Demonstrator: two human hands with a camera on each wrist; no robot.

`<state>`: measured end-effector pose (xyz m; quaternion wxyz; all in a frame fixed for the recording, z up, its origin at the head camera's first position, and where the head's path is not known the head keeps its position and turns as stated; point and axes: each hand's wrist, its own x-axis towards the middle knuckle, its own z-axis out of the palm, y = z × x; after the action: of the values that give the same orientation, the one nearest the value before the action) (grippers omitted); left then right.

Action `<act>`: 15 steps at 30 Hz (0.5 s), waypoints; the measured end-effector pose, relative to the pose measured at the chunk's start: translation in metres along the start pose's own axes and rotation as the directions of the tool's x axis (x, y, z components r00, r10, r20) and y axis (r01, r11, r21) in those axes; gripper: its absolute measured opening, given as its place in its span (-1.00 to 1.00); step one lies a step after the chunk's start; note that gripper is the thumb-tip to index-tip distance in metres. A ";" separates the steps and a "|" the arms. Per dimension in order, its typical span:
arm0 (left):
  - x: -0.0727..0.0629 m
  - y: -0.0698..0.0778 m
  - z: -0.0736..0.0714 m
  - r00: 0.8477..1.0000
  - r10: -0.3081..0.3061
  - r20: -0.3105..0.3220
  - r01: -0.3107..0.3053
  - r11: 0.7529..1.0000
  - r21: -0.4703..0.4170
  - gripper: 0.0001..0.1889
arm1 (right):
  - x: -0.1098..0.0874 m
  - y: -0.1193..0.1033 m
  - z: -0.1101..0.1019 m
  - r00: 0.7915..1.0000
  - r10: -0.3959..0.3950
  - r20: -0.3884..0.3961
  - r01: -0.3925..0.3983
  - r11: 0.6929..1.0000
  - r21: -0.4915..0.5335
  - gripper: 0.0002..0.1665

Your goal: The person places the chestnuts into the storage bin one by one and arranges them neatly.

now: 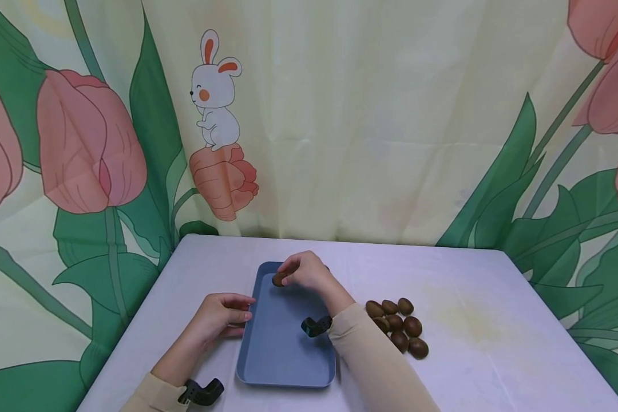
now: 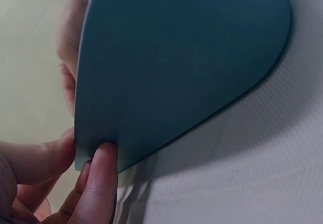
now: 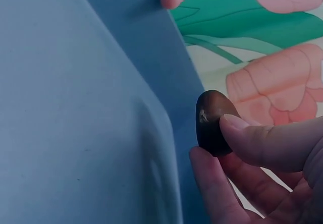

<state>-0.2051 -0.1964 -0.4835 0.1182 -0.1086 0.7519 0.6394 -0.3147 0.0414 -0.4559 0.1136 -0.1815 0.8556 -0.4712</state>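
Observation:
In the head view a blue-grey rectangular tray [image 1: 283, 349] lies on the table. My right hand [image 1: 305, 270] is over its far end and pinches a brown chestnut [image 3: 214, 123] between thumb and fingers, near the far left corner. The right wrist view shows the chestnut close to the tray's rim [image 3: 189, 72]. At the tray's left side, my left hand [image 1: 225, 315] touches the edge with thumb and fingertips. A finger rests against the outer wall [image 2: 181, 62] in the left wrist view. Something small and dark peeks out behind my right hand; I cannot tell what.
Several brown chestnuts [image 1: 412, 327] lie in a group right of the tray, partly hidden by my right sleeve [image 1: 376, 355]. The white-covered table [image 1: 494, 355] extends right. A printed curtain [image 1: 371, 137] hangs behind it. Each wrist bears a black device.

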 end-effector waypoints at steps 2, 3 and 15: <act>0.001 -0.001 0.000 1.000 0.001 -0.003 -0.001 1.000 0.000 -0.61 | 0.002 0.002 0.002 1.000 0.008 -0.003 -0.008 1.000 -0.011 -0.76; 0.001 -0.001 0.000 1.000 0.002 -0.003 -0.002 1.000 0.002 -0.61 | 0.002 0.003 0.004 1.000 0.012 -0.005 -0.012 1.000 -0.014 -0.76; 0.003 -0.003 -0.001 1.000 -0.001 -0.003 0.001 1.000 -0.003 -0.61 | 0.004 0.009 0.013 0.998 0.040 -0.053 -0.044 0.996 -0.081 -0.79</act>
<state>-0.2067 -0.1975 -0.4870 0.1170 -0.1102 0.7512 0.6402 -0.3157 0.0338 -0.4706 0.0942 -0.1558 0.8807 -0.4374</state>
